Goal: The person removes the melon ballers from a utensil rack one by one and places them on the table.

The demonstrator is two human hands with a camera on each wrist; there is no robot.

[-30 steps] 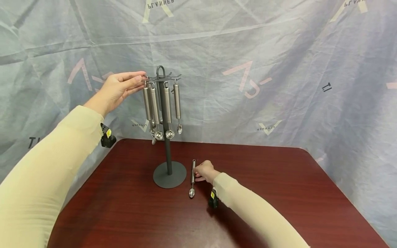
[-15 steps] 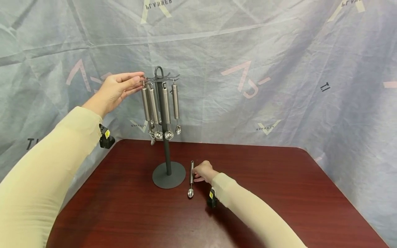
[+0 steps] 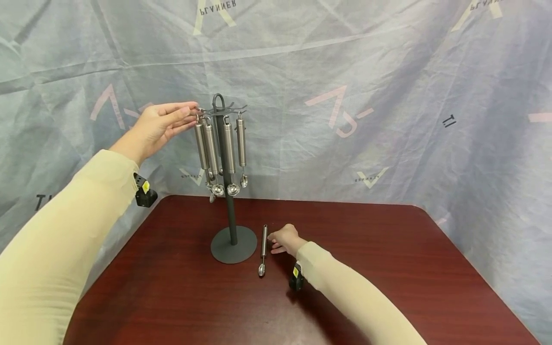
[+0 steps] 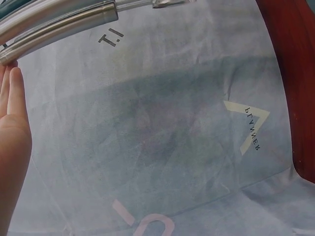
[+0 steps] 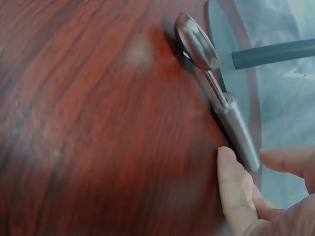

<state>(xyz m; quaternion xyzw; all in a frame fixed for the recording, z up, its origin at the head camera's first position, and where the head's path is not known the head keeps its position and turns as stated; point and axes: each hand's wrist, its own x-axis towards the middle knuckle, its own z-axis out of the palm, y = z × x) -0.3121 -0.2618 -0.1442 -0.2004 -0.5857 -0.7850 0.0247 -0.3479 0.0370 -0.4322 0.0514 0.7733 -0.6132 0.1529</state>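
A dark grey rack [image 3: 232, 215] on a round base stands on the table. Several steel utensils with tubular handles [image 3: 229, 148] and small round or oval bowls hang from its hooks. High on the left, my left hand [image 3: 161, 123] touches the rack's hook tips with nearly straight fingers. The left wrist view shows those fingers beside a hanging handle [image 4: 69, 33]. On the table right of the base lies a steel scoop [image 3: 264, 242] with an oval bowl facing me. My right hand [image 3: 286, 238] is just right of its handle, thumb and fingers [image 5: 234, 179] parted around the handle's end.
The reddish-brown wooden table [image 3: 366, 249] has rounded far corners. A grey printed cloth [image 3: 388, 120] hangs behind it and along the right side. Black wrist cameras [image 3: 145, 191] sit under both sleeves.
My right fingers have let go of the scoop, which now lies a little farther left, with a small gap to the hand. The left hand stays at the hooks. The view has shifted slightly.
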